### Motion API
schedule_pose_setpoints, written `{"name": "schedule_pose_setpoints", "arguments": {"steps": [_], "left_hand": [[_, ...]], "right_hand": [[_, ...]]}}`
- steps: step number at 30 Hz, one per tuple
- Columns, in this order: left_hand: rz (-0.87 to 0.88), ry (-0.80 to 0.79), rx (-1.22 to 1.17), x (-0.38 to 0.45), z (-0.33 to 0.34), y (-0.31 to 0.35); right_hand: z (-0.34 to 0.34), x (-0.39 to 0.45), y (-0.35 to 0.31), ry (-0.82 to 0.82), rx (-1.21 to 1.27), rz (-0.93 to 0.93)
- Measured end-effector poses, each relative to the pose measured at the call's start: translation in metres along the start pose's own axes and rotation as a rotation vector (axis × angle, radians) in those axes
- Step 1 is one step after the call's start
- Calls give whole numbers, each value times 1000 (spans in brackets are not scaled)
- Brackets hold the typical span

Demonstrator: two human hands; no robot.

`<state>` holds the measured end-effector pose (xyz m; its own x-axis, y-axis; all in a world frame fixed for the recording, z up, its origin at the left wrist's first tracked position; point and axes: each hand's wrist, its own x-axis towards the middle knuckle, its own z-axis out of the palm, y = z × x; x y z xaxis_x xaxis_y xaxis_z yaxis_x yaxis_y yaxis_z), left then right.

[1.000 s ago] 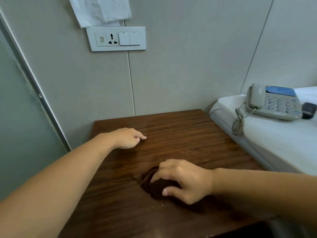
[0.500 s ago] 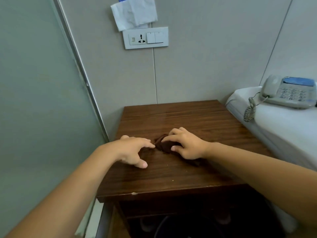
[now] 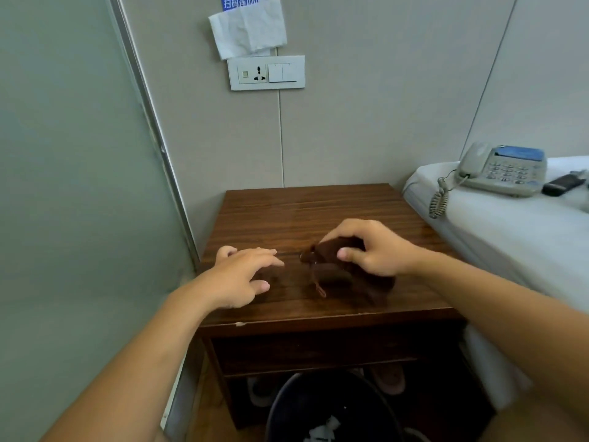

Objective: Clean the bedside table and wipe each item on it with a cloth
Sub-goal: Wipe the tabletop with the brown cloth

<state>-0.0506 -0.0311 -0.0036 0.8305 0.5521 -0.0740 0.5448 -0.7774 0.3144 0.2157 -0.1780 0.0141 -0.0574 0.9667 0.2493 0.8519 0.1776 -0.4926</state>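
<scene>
The table [image 3: 318, 212] top is being wiped with the cloth [image 3: 334, 266], which is being gripped by the right hand [image 3: 376, 250], fingers and thumb curled round its upper part. The cloth is lying beneath and just left of that hand, touching the wood near the front edge. The left hand [image 3: 242, 275] is being held with fingers spread and slack, clamped on nothing, its fingertips near the cloth but apart from it; whether it is touching the wood cannot be told.

Progress is being judged as partial. No items are standing on the top; the phone [image 3: 503, 170] and a dark object [image 3: 561, 185] are lying on the bed [image 3: 510, 237], well to the right of the right hand and beyond it. Whether these are already wiped cannot be told. On that footing, the surface pass is being treated as under way, with the items' wiping and return still outstanding.

The cloth is appearing dark brown, close in tone to the wood, bunched into a lump rather than spread flat. A thin loop or tag is trailing from its near-left side towards the front edge. It is presenting as soft and limp.
</scene>
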Motion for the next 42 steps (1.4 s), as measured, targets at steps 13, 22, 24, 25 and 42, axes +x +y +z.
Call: {"name": "schedule_pose_setpoints", "arguments": {"steps": [13,22,24,25,42], "left_hand": [[256,85,-17,47,26,50],[236,223,-20,62,23,56],[203,178,27,59,19,53],[187,156,53,57,17,51],[118,191,126,28,7,3]], "right_hand": [[-15,-67,107,118,-342,393],[30,-79,-13,-109,-59,3],[17,-74,-14,-16,13,25],[8,-69,-10,71,28,48],[-21,-3,74,-166,-122,414]]}}
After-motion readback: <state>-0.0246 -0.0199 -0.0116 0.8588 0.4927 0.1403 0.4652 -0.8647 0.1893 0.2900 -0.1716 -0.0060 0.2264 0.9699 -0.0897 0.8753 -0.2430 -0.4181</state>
